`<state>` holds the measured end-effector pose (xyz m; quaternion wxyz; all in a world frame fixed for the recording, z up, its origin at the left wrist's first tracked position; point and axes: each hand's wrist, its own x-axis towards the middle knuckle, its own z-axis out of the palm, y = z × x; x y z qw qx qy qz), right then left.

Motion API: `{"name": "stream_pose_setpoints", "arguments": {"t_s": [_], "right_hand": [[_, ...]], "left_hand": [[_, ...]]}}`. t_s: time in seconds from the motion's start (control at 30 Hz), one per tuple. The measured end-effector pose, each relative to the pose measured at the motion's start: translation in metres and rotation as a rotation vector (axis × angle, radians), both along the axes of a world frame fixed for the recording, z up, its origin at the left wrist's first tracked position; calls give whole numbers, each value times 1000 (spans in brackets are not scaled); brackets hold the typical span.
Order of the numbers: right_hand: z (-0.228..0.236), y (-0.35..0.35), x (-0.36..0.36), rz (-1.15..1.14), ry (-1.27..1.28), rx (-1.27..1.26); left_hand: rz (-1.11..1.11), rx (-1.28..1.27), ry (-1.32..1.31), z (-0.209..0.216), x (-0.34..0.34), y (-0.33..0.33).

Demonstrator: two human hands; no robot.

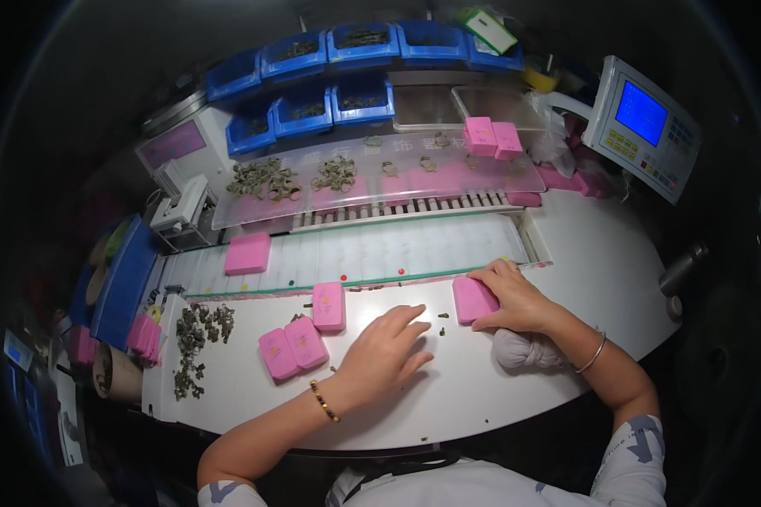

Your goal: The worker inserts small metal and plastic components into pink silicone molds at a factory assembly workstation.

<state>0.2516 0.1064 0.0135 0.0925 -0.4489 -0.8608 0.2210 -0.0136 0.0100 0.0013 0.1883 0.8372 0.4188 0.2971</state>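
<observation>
My right hand (520, 300) grips a pink block (473, 302) on the white table, its fingers on the far edge and the thumb on the near edge. A grey bundle of cloth (520, 349) lies just below that wrist. My left hand (382, 351) hovers over or rests on the tabletop with fingers apart and nothing in them. Between the hands lie small dark metal pieces (442, 331). Left of my left hand stand one pink block (329, 307) with marks on top and a touching pair of pink blocks (293, 347).
Heaped small dark parts (196, 346) cover the table's left side. Beyond runs a pale conveyor belt (380, 247) carrying another pink block (247, 253). A clear shelf (313, 207) holds ring-shaped pieces. Blue bins (363, 42) stand behind; a control panel (643, 122) rises at right.
</observation>
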Motion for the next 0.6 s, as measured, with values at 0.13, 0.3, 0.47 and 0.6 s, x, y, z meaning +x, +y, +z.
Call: {"name": "stream_pose_setpoints", "arguments": {"t_s": [0.13,0.3,0.47,0.6], "right_hand": [[4,1,-2,-2,38,-1],[9,3,-1,-45,38,51],[14,4,-7,-8,28,45],[4,6,-3,23,-4,56]], "left_hand": [[15,-36,95,-20,21,11],[-229,-33,210,-27,37,-12],[-332,-11,189,-24,25,-34],[-102,-72,29,-14,9,-15]]}}
